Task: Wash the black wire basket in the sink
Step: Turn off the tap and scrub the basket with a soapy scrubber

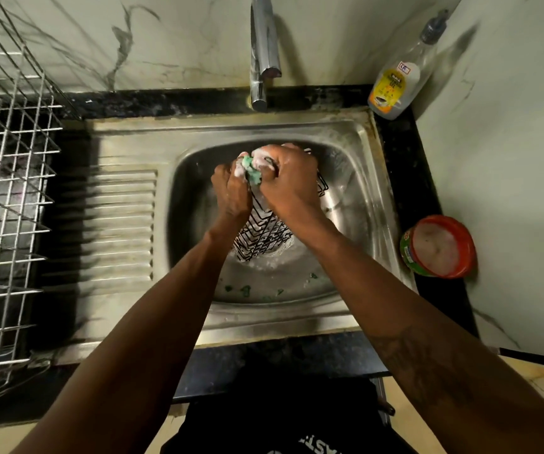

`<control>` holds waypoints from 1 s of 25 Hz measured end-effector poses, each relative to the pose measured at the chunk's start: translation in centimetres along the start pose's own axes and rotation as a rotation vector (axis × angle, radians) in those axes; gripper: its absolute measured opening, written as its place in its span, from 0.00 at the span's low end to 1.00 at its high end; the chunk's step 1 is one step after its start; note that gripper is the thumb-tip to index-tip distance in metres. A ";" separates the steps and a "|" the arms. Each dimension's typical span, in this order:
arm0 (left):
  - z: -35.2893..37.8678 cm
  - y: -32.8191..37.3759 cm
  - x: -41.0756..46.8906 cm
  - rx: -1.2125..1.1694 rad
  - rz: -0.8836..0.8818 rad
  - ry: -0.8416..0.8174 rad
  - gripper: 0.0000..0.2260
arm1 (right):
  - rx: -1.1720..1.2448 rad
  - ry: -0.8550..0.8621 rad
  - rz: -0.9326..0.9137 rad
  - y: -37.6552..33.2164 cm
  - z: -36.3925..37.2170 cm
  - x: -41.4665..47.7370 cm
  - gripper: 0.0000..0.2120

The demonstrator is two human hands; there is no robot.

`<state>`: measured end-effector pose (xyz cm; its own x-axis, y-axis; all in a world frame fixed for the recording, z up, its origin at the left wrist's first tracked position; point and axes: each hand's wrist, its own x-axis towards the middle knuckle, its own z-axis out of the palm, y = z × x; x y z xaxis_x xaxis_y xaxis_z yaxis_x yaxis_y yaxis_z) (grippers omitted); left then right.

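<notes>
- Near edge: two bare forearms reach from the bottom of the frame over the front rim of the stainless steel sink [123, 132]; the right forearm bears a dark tattoo.
- Small green scraps [243, 290] lie on the basin floor near its front wall, in suds.
- Black wire basket [262, 231] stands tilted in the basin's middle, lower end over the foamy drain, upper end hidden under the hands.
- Left hand [231, 188]: grip clenched at the basket's upper left; exactly what it clasps, cannot tell.
- Right hand [291, 178]: grip wrapped over the basket's upper end; soapy green sponge [251, 170] sits between the two hands, touching both.
- Sink's left half: ribbed drainboard. Beyond its left edge, a silver wire dish rack [8, 191].
- Black desk, right edge: red-rimmed round tub of pale soap paste [437, 246].
- Far right corner: clear plastic bottle with yellow label [398, 78].
- Far edge, centre: chrome tap [264, 54], no stream visible.
</notes>
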<state>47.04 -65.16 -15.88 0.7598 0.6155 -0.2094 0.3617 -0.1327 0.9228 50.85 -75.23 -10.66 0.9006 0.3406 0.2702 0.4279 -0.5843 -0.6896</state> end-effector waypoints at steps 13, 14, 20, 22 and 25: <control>-2.2 -2.2 0.0 -0.290 -0.026 0.139 0.16 | -0.119 -0.149 0.054 1.2 -0.5 1.6 0.12; -2.2 -2.0 0.2 -0.283 -0.039 0.168 0.17 | -0.174 -0.121 0.083 1.8 -1.2 2.4 0.12; -2.7 -0.3 1.1 0.227 0.077 -0.015 0.25 | -0.083 -0.224 -0.053 -1.9 1.2 -0.3 0.22; -3.5 -1.0 1.7 0.229 0.049 0.061 0.18 | -0.055 -0.285 -0.111 -1.4 1.1 -0.5 0.22; -4.3 -1.5 0.2 0.245 0.233 0.072 0.29 | -0.075 -0.378 -0.275 -0.1 0.6 -1.5 0.17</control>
<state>44.32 -61.48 -15.91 0.8004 0.5987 0.0293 0.3087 -0.4537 0.8360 49.46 -75.28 -11.39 0.6678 0.7263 0.1629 0.6634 -0.4814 -0.5728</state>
